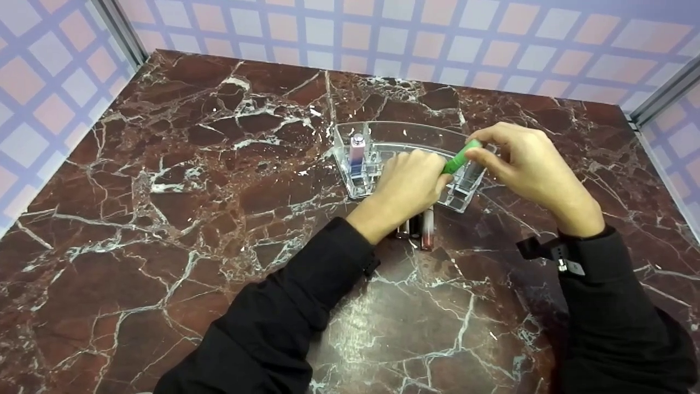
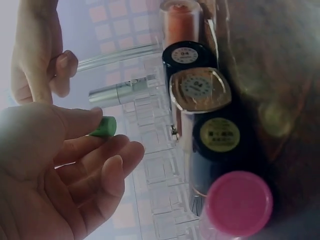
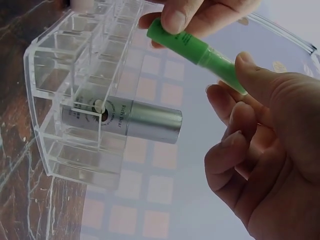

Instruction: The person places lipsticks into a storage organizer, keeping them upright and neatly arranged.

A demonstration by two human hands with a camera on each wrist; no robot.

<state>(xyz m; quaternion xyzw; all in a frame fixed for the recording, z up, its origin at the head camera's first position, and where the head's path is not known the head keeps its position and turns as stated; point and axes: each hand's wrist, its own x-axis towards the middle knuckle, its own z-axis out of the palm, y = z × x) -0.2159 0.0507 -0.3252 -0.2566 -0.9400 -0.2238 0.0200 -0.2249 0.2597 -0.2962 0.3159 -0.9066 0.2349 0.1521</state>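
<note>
Above the right part of a clear stepped cosmetics organizer (image 1: 358, 192), both hands hold a slim green lipstick tube (image 3: 182, 44). My left hand (image 1: 413, 172) pinches the lower, left end between thumb and fingers. At the upper right end, my right hand (image 1: 519, 156) grips the tube with thumb and fingertips. A narrower, paler section shows beside the right thumb in the right wrist view. Below the hands, a silver tube (image 3: 152, 120) with dark print stands in an organizer slot. In the head view, the left hand hides the organizer's middle.
A pink and blue lipstick (image 1: 356, 153) stands in the organizer's left end. Several cosmetic tubes sit in front of it, among them a pink cap (image 2: 240, 202), a gold cap (image 2: 200, 90) and an orange tube (image 2: 180, 25). Checkered walls (image 1: 322, 33) border the marbled tabletop (image 1: 164, 246).
</note>
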